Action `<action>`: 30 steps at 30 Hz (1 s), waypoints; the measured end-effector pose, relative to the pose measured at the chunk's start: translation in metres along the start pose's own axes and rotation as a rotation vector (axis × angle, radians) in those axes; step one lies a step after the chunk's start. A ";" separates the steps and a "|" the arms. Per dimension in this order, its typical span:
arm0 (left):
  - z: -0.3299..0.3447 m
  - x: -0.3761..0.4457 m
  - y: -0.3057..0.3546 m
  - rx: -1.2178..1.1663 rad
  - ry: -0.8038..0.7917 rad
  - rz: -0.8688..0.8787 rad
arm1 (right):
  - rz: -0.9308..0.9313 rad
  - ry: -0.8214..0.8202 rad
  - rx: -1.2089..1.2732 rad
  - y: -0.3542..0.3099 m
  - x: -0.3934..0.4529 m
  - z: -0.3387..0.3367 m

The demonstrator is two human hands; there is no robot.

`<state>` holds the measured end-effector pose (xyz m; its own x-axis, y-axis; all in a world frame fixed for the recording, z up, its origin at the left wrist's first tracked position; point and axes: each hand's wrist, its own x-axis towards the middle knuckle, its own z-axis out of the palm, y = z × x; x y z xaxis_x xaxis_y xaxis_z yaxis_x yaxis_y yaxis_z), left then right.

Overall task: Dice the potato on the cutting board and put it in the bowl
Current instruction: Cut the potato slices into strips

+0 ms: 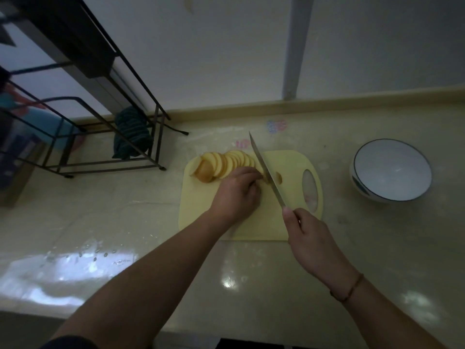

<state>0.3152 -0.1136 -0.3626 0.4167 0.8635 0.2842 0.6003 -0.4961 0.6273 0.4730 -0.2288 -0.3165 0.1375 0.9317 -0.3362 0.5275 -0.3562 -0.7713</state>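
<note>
Slicing is nearly done: potato [221, 163] rounds are steadied under the curled left hand [236, 191], the knife [266, 167] is clamped in the right hand [308, 238]; next, strips and cubes are called for.

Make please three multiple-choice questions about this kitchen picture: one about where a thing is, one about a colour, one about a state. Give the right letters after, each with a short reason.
1. Where does the bowl stand?
A. On the cutting board
B. On the counter, right of the cutting board
C. Inside the wire rack

2. What colour is the cutting board?
A. Pale yellow
B. Dark green
C. Red

3. In what state is the potato?
A. Whole and uncut
B. Already diced in the bowl
C. Cut into round slices fanned on the board

Answers:
1 B: it sits apart on the counter, past the board's handle hole.
2 A: the board shows pale yellow.
3 C: slices overlap beside the left hand, while the right hand holds the knife; the bowl looks empty.
</note>
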 end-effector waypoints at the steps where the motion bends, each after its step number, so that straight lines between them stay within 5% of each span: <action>1: -0.005 -0.003 0.001 -0.042 0.104 0.001 | -0.015 0.010 -0.007 0.000 -0.002 -0.001; 3: -0.015 -0.006 0.007 -0.087 0.283 0.098 | -0.040 0.020 -0.037 0.000 -0.005 -0.002; 5: -0.027 -0.005 0.014 -0.029 0.283 0.289 | -0.061 0.026 -0.100 0.001 -0.007 -0.001; 8: -0.040 0.003 0.021 0.222 0.044 0.424 | -0.108 0.060 -0.207 0.003 -0.012 0.003; 14: -0.041 0.026 0.035 0.562 -0.373 0.312 | -0.098 0.075 -0.359 -0.003 -0.017 0.005; 23: -0.036 0.046 0.050 0.742 -0.637 0.319 | -0.096 0.137 -0.472 -0.008 -0.013 0.008; 26: -0.046 0.047 0.042 0.486 -0.410 0.311 | -0.093 0.130 -0.403 -0.007 -0.016 0.006; 30: -0.059 0.036 0.019 0.113 0.344 0.197 | -0.072 0.103 -0.107 -0.005 -0.022 -0.009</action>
<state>0.3011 -0.0861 -0.2973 0.2900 0.7217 0.6285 0.6112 -0.6451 0.4587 0.4745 -0.2470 -0.3000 0.1781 0.9589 -0.2208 0.6246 -0.2836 -0.7276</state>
